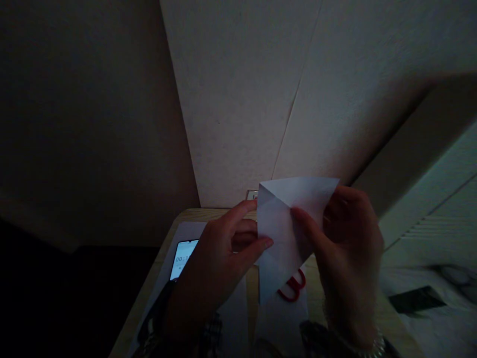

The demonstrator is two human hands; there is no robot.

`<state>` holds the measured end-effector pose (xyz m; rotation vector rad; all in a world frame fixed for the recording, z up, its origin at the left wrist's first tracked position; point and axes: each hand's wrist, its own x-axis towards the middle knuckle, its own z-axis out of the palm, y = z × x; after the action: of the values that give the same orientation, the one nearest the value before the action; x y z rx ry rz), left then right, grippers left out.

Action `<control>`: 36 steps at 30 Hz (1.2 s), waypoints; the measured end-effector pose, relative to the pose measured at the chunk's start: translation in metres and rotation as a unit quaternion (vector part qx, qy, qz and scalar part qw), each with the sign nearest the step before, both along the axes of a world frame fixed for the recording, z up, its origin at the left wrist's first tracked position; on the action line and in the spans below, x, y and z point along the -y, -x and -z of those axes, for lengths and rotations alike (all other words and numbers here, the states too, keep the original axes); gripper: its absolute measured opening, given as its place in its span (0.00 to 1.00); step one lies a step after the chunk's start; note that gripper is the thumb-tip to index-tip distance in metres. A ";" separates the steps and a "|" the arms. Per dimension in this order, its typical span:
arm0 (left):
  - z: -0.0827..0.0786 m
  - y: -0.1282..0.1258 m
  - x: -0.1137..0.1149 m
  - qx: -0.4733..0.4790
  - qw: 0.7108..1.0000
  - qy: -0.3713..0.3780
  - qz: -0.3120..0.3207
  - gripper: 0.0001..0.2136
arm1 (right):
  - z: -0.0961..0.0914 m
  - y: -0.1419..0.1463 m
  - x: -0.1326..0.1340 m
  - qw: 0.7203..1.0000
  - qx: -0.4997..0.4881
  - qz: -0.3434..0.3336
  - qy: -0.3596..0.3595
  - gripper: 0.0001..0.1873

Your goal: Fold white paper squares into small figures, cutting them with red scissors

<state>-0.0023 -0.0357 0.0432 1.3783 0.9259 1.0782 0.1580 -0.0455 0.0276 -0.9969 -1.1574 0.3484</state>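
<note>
Head view: left hand (223, 248) and right hand (350, 243) each pinch the creased paper (276, 219), suspended above the surface (196, 215), where uneven tension between the grips could skew its fold or tear its edge.

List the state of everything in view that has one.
Paper: creased diagonally, held up by both hands.
Left hand: closed on the paper's left edge.
Right hand: closed on the paper's right side.
Phone: screen lit, showing digits, partly hidden.
Red handles: partly covered; open or shut unclear.
Sheet beneath phone: lying flat, partly covered.
</note>
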 end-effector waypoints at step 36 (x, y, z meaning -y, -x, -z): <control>-0.012 -0.002 0.007 0.007 0.995 -0.041 -0.086 0.09 | 0.006 0.007 0.001 0.996 0.035 0.056 -0.059 0.24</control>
<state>0.0000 -0.0425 0.0555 1.3743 1.0140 1.2657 0.1510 -0.0467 0.0219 -0.9725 -1.1668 0.1558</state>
